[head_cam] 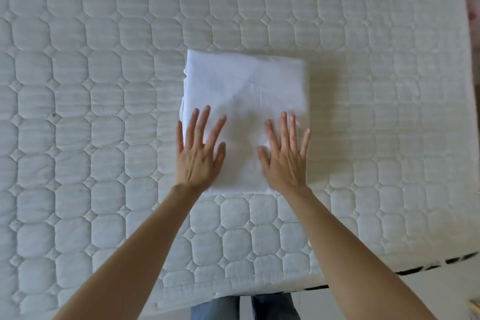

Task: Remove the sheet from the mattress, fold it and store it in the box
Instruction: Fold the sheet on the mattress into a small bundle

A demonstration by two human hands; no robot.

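Note:
The white sheet [244, 91] lies folded into a thick rectangle on the bare quilted mattress [91, 86], near its front edge. My left hand [198, 153] lies flat on the sheet's near left part with its fingers spread and straight. On the near right part my right hand [284, 156] presses down the same way, fingers splayed. Neither hand grips the cloth. No box is in view.
The mattress's front edge [233, 291] runs along the bottom, with my jeans-clad legs [244, 309] just below it. The mattress's right edge [467, 86] borders a strip of room with something pink [474, 13].

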